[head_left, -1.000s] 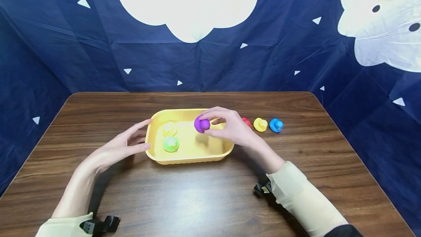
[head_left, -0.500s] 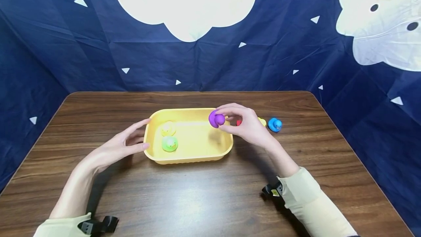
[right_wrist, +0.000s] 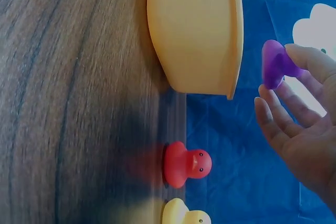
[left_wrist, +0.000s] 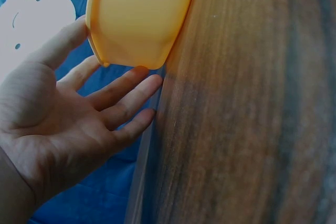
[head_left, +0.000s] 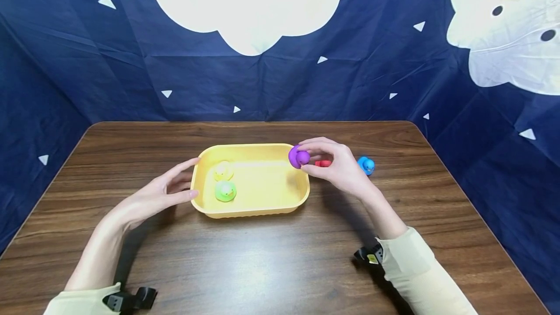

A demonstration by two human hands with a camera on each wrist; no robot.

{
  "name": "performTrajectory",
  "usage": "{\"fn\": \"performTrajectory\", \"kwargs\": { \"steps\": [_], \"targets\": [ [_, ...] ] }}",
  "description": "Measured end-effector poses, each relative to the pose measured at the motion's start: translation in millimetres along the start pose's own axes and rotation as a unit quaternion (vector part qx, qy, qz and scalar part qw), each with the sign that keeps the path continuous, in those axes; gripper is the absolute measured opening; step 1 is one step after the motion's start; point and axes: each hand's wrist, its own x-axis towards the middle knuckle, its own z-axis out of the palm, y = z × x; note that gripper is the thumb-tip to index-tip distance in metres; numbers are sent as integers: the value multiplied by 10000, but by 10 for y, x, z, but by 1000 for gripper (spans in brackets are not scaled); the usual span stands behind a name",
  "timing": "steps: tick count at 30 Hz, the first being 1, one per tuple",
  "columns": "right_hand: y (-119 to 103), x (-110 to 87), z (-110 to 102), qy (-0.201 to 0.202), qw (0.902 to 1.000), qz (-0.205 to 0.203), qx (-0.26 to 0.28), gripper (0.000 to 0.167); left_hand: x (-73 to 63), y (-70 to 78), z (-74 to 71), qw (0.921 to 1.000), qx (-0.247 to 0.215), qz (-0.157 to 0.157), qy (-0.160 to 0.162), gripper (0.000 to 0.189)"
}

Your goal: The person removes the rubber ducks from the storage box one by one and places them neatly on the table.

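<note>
A purple rubber duck is pinched between the thumb and fingers of my right hand, held up above the right rim of a yellow tub. In the right wrist view the purple duck is well off the table, higher than the tub. My left hand touches the tub's left end with thumb and fingertips, the fingers spread and fairly straight. The left wrist view shows that hand against the tub's end wall. Inside the tub, at its left, are a yellow duck and a green duck.
To the tub's right on the wooden table stand a red duck, a yellow duck and a blue duck. My right hand hides that yellow duck in the head view. A dark blue cloth hangs behind the table.
My right hand has carried the purple duck rightward, from over the middle right of the tub to its right rim. My left hand has stayed at the tub's left end.
</note>
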Motion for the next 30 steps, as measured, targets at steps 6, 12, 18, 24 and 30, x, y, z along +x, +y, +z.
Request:
{"fn": "performTrajectory", "kwargs": {
  "steps": [6,12,18,24,30],
  "targets": [
    [30,-63,-65,179,9998,52,-34,40,-4,20,-12,10000,-35,46,-2,80],
    [82,-141,-122,299,9994,111,-129,41,-2,11,-12,9999,-87,113,-34,79],
    [162,-222,-169,416,9990,106,-138,38,14,1,3,10000,-80,43,-22,79],
    [196,-297,-222,512,9986,126,-64,38,2,17,3,10000,-30,-35,-17,80],
    [233,-372,-261,568,9983,123,68,40,-19,37,-14,9999,77,-73,-4,81]
  ]
}}
